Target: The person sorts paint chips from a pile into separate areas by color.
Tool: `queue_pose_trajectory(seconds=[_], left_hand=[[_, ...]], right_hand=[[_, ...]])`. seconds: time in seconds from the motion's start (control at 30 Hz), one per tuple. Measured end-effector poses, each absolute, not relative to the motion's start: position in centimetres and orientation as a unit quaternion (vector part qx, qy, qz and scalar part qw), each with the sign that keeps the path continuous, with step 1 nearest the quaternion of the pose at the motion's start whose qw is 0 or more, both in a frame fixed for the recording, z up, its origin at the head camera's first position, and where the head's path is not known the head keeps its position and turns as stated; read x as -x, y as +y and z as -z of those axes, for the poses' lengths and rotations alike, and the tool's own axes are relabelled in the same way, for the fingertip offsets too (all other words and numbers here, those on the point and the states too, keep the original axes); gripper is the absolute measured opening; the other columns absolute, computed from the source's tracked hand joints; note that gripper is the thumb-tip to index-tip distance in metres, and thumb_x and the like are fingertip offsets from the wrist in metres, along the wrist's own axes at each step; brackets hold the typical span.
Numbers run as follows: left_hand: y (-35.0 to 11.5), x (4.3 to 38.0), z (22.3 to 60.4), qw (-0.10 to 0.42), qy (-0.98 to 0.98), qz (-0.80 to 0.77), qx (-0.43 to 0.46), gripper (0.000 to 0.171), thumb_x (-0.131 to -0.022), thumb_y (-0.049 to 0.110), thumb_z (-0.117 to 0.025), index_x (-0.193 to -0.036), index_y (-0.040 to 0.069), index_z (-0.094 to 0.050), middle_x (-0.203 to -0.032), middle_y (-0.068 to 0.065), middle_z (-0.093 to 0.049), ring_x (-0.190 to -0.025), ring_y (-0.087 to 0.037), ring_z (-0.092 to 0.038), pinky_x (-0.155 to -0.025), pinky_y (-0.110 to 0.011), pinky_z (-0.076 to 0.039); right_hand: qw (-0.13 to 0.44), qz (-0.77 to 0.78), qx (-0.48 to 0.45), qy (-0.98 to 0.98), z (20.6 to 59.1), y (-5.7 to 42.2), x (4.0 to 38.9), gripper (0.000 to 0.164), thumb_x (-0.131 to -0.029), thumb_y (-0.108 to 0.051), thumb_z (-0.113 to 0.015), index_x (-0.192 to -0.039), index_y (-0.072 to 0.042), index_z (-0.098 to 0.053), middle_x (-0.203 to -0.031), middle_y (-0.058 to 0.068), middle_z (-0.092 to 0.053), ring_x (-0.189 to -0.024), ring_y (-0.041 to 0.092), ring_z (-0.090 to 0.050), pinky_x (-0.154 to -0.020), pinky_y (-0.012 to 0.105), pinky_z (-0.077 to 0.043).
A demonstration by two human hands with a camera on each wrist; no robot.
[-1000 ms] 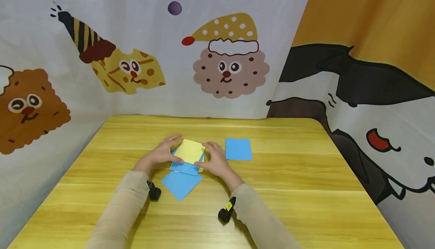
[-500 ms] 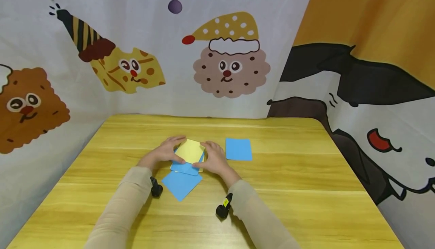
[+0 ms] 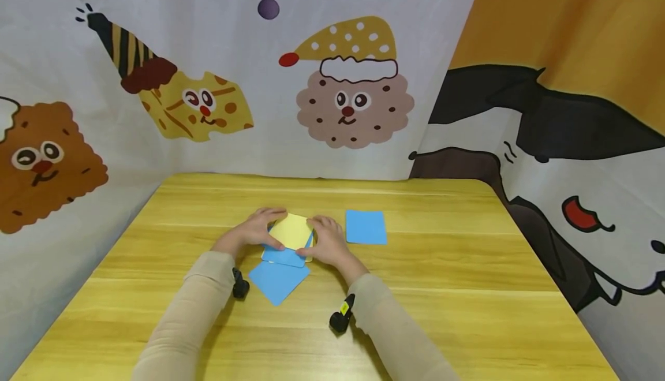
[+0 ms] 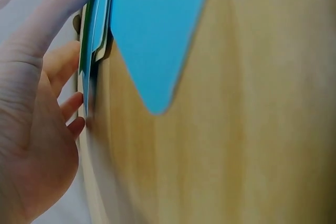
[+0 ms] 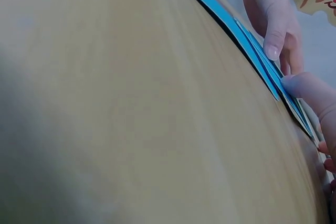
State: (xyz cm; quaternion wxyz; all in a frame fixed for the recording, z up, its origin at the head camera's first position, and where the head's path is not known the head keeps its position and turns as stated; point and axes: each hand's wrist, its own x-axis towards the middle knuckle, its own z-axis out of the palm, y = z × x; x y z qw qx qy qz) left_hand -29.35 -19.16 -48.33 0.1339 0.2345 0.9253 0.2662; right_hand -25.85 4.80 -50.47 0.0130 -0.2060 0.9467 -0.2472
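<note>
A yellow square sheet of paper (image 3: 292,232) lies on top of a small overlapping pile. My left hand (image 3: 249,232) holds its left side, fingers at the far corner and thumb at the near edge. Opposite, my right hand (image 3: 329,243) holds the right side in the same way. Below the yellow sheet shows a blue sheet (image 3: 283,256), with a pale yellow edge sticking out under it. Nearer the person, another blue sheet (image 3: 279,283) lies turned corner-forward, its top edge at the pile. In the left wrist view, my left thumb and fingers straddle the layered edges.
A separate blue square sheet (image 3: 366,227) lies right of the hands on the wooden table (image 3: 447,288). A cloth with cartoon prints (image 3: 218,156) hangs behind the table. Small black cameras (image 3: 340,318) are on both wrists.
The left hand has shifted slightly right along the yellow sheet's edge, and the sheet has moved a little right. The right hand stays nearly in place; the other sheets lie as before.
</note>
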Motion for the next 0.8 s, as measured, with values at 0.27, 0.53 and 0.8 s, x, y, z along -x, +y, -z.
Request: queue_pose_trajectory(seconds=[0.27, 0.53, 0.8], left_hand=[[-19.0, 29.1, 48.4, 0.119, 0.927, -0.27, -0.231, 0.101, -0.067, 0.049, -0.083, -0.147, 0.006, -0.038, -0.152, -0.011, -0.03, -0.137, -0.04, -0.02, -0.103, -0.064, -0.022], [-18.7, 28.2, 48.0, 0.085, 0.931, -0.254, -0.248, 0.102, -0.067, 0.055, -0.081, -0.145, 0.003, -0.04, -0.15, -0.013, -0.034, -0.135, -0.04, -0.025, -0.104, -0.062, -0.022], [-18.3, 27.2, 47.4, 0.059, 0.929, -0.254, -0.263, 0.101, -0.068, 0.053, -0.081, -0.144, -0.001, -0.041, -0.149, -0.014, -0.035, -0.135, -0.038, -0.027, -0.105, -0.06, -0.022]], right_hand=[[0.024, 0.274, 0.213, 0.938, 50.2, 5.0, 25.8, 0.087, -0.076, -0.057, -0.073, -0.144, -0.011, -0.044, -0.148, 0.009, -0.036, -0.136, 0.03, -0.027, -0.11, 0.05, -0.019], [0.039, 0.323, 0.224, 0.919, 50.4, 5.6, 25.6, 0.087, -0.077, -0.052, -0.076, -0.145, -0.01, -0.042, -0.149, 0.008, -0.032, -0.137, 0.029, -0.025, -0.108, 0.052, -0.024], [0.032, 0.358, 0.239, 0.902, 50.3, 6.4, 25.2, 0.089, -0.075, -0.048, -0.078, -0.146, -0.009, -0.042, -0.149, 0.01, -0.031, -0.136, 0.031, -0.025, -0.103, 0.054, -0.03]])
